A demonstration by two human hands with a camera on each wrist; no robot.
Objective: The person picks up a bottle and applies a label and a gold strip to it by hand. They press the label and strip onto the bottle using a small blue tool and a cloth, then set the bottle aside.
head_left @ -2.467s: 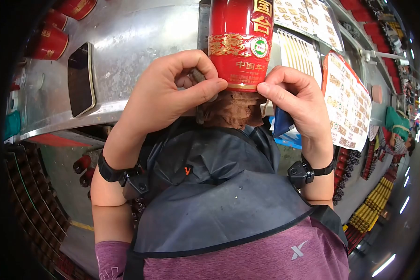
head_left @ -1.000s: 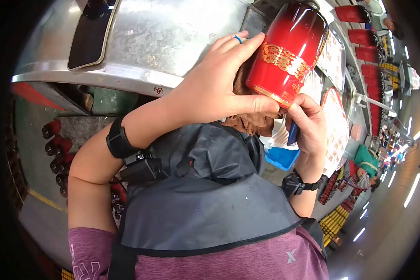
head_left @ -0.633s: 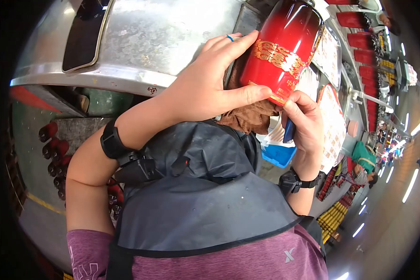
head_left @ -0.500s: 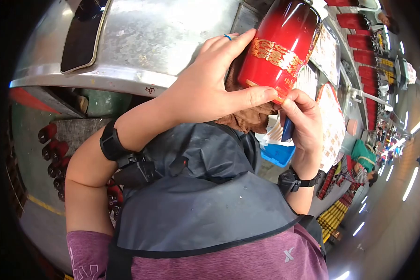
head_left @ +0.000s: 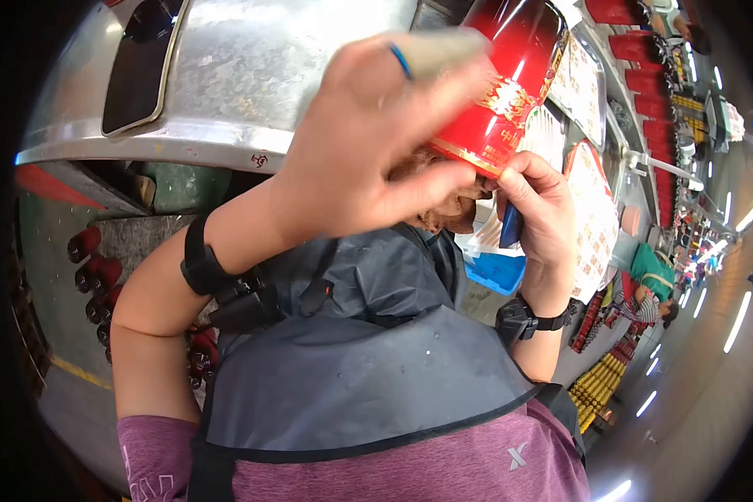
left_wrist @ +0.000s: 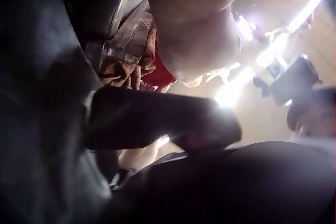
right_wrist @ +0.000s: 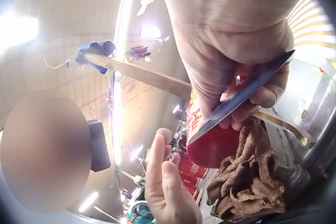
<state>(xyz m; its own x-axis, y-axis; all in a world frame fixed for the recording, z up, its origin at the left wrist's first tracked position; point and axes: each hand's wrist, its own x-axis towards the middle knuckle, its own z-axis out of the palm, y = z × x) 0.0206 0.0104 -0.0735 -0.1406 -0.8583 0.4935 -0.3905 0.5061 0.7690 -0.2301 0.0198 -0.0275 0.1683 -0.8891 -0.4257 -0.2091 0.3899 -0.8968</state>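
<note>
A glossy red bottle [head_left: 510, 105] with gold patterns lies tilted over a crumpled brown cloth [head_left: 453, 211]. My right hand [head_left: 548, 205] has its thumb and index finger at the gold-edged lower rim of the bottle. Its other fingers curl round a flat blue scraper [head_left: 511, 226], whose long edge shows in the right wrist view below the palm. My left hand [head_left: 343, 151], blurred by motion, is spread at the bottle's left side, fingers extended across the red surface in the head view. In the right wrist view the left hand's fingers [right_wrist: 156, 169] stand apart from the bottle's base.
A phone [head_left: 145, 67] lies on the steel table [head_left: 234, 84] at the left. Printed decal sheets [head_left: 592, 217] are at the right, beside a white arm [head_left: 669, 170]. A blue tray [head_left: 495, 272] sits below the cloth. Several dark red bottles [head_left: 84, 243] stand at lower left.
The bottle has turned and tilted right from its upright, front-facing position. The left hand has gone from pinching the rim to lying along the bottle, then lifted in a blur just now.
</note>
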